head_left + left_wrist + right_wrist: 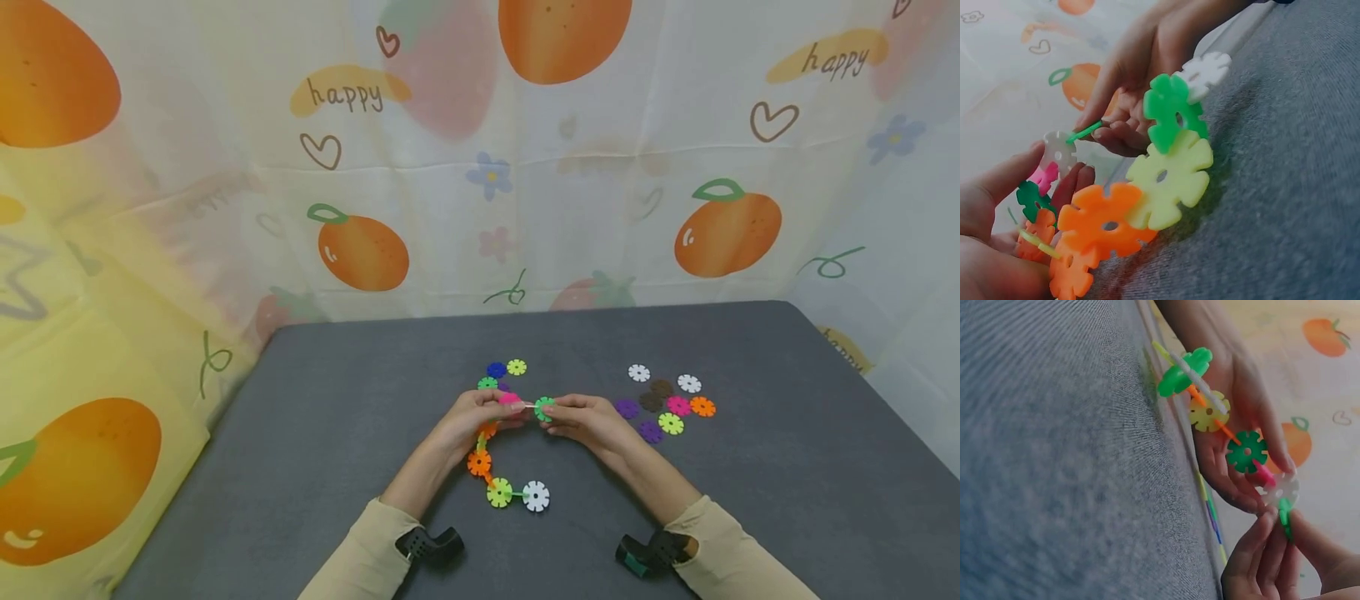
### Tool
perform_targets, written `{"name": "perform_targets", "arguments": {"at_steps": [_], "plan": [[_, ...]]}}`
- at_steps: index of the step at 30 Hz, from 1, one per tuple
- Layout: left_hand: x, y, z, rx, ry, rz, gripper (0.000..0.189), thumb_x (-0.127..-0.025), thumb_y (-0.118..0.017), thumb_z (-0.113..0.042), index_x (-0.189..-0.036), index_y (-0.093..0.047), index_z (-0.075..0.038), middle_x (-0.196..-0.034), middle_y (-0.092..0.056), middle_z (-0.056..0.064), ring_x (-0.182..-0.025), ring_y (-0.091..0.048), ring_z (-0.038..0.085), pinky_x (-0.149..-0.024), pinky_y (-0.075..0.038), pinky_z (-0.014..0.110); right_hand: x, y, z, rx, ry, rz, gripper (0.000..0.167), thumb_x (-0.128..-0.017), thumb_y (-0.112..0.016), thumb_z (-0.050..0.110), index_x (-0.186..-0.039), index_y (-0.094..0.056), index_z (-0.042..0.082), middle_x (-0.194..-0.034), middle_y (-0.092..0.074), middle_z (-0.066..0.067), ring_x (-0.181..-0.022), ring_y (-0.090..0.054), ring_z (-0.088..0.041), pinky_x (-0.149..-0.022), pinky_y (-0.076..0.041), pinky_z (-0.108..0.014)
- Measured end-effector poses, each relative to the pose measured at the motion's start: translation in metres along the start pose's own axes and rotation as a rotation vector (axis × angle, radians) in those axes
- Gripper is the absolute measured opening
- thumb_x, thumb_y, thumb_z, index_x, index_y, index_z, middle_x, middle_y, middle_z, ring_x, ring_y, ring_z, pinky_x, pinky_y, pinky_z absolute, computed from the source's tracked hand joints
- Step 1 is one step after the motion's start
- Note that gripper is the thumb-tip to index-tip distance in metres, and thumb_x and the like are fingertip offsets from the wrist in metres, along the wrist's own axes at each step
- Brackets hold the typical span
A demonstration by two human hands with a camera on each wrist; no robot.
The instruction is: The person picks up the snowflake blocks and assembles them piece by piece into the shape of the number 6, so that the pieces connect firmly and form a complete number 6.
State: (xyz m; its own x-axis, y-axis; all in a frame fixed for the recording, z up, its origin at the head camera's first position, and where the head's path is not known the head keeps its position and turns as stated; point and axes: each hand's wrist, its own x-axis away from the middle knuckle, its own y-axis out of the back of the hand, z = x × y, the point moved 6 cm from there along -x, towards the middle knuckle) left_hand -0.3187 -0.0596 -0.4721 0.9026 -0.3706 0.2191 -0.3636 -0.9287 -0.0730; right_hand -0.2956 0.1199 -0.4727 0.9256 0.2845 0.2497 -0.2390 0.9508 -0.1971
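My left hand (480, 417) pinches a white notched flower disc (1060, 150) at one end of a chain of interlocked plastic discs. From there the chain passes a pink disc (1045, 177), a dark green disc (1247, 451), orange discs (479, 462) and a yellow-green disc (498, 492), ending in another white disc (536, 496). Facing it, my right hand (588, 421) pinches a green disc (544, 408) between thumb and fingers. Its edge meets the white disc's edge in both wrist views. Part of the chain lies behind the left hand's fingers in the head view.
Loose discs lie on the grey table (337, 400): a blue disc (497, 370) and others beyond the left hand. To the right is a scattered group with a purple disc (627, 408), a brown disc (651, 402) and an orange disc (702, 407). A patterned curtain hangs behind.
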Motion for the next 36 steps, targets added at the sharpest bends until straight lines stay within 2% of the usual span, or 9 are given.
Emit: {"name": "perform_targets", "arguments": {"at_steps": [4,9,16,19,21,24,28,32,36], "plan": [[0.0,-0.001,-0.002,-0.026,-0.03,-0.005,0.017,-0.088,-0.072,-0.016,-0.098,-0.069,-0.002,-0.096,-0.077,0.005,-0.091,-0.074,0.017,-0.096,-0.056,0.036,-0.001,0.0,0.001,0.008,0.026,-0.026,0.002,-0.09,-0.069,0.01,-0.088,-0.07,0.009,-0.085,-0.072,0.002,-0.081,-0.07,-0.011,-0.081,-0.059,-0.028],[0.0,-0.001,-0.003,-0.031,-0.036,-0.007,0.019,-0.086,-0.075,-0.016,-0.098,-0.069,-0.002,-0.096,-0.077,0.004,-0.089,-0.074,0.015,-0.093,-0.057,0.033,-0.001,0.0,0.004,0.052,0.077,-0.056,0.007,-0.088,-0.071,0.009,-0.082,-0.069,0.01,-0.085,-0.07,0.003,-0.077,-0.069,-0.011,-0.08,-0.059,-0.028],[0.002,-0.001,-0.005,-0.095,-0.03,-0.013,0.021,-0.084,-0.078,-0.019,-0.094,-0.068,-0.004,-0.097,-0.077,0.008,-0.089,-0.074,0.016,-0.089,-0.059,0.033,0.002,0.001,0.006,0.086,0.087,-0.064,0.005,-0.086,-0.072,0.006,-0.085,-0.067,0.006,-0.079,-0.071,0.005,-0.073,-0.07,-0.01,-0.07,-0.058,-0.024],[0.001,-0.002,-0.004,-0.093,-0.022,0.001,0.025,-0.087,-0.075,-0.021,-0.102,-0.068,-0.001,-0.101,-0.076,0.01,-0.093,-0.074,0.018,-0.089,-0.059,0.034,0.002,0.001,0.006,0.094,0.074,-0.053,0.007,-0.088,-0.072,0.011,-0.089,-0.066,0.007,-0.08,-0.071,0.005,-0.075,-0.07,-0.01,-0.068,-0.058,-0.025],[0.0,-0.002,-0.004,-0.056,-0.01,0.029,0.031,-0.09,-0.071,-0.022,-0.111,-0.068,0.0,-0.107,-0.075,0.011,-0.095,-0.073,0.02,-0.09,-0.058,0.036,0.003,0.0,0.007,0.084,0.061,-0.037,0.01,-0.089,-0.071,0.015,-0.092,-0.065,0.008,-0.082,-0.071,0.004,-0.075,-0.069,-0.01,-0.068,-0.058,-0.026],[0.0,-0.002,-0.003,-0.001,0.033,0.071,0.036,-0.094,-0.066,-0.024,-0.12,-0.066,0.001,-0.114,-0.073,0.013,-0.094,-0.073,0.02,-0.089,-0.059,0.036,0.003,-0.004,0.008,0.058,0.05,-0.001,0.009,-0.092,-0.067,0.017,-0.096,-0.064,0.01,-0.083,-0.071,0.003,-0.076,-0.069,-0.011,-0.069,-0.058,-0.027],[0.001,-0.002,0.001,0.027,0.117,0.112,0.037,-0.096,-0.063,-0.027,-0.121,-0.067,0.0,-0.112,-0.073,0.011,-0.087,-0.073,0.017,-0.085,-0.06,0.034,0.004,-0.007,0.008,0.019,0.027,0.017,0.005,-0.095,-0.064,0.015,-0.096,-0.065,0.011,-0.085,-0.07,0.004,-0.078,-0.068,-0.011,-0.072,-0.058,-0.026],[0.001,-0.002,0.004,0.073,0.184,0.12,0.04,-0.096,-0.062,-0.03,-0.122,-0.066,0.0,-0.102,-0.075,0.006,-0.085,-0.072,0.013,-0.083,-0.06,0.029,0.004,-0.007,0.008,-0.055,-0.013,0.033,0.009,-0.096,-0.06,0.014,-0.091,-0.068,0.013,-0.084,-0.068,0.005,-0.079,-0.067,-0.01,-0.073,-0.057,-0.023],[0.001,-0.001,0.003,0.184,0.227,0.095,0.04,-0.097,-0.06,-0.032,-0.121,-0.065,-0.001,-0.092,-0.074,-0.001,-0.081,-0.071,0.01,-0.078,-0.059,0.024,0.005,-0.006,0.012,-0.185,-0.043,0.055,0.023,-0.099,-0.054,0.01,-0.086,-0.072,0.017,-0.081,-0.068,0.005,-0.077,-0.065,-0.008,-0.072,-0.056,-0.02]]}}
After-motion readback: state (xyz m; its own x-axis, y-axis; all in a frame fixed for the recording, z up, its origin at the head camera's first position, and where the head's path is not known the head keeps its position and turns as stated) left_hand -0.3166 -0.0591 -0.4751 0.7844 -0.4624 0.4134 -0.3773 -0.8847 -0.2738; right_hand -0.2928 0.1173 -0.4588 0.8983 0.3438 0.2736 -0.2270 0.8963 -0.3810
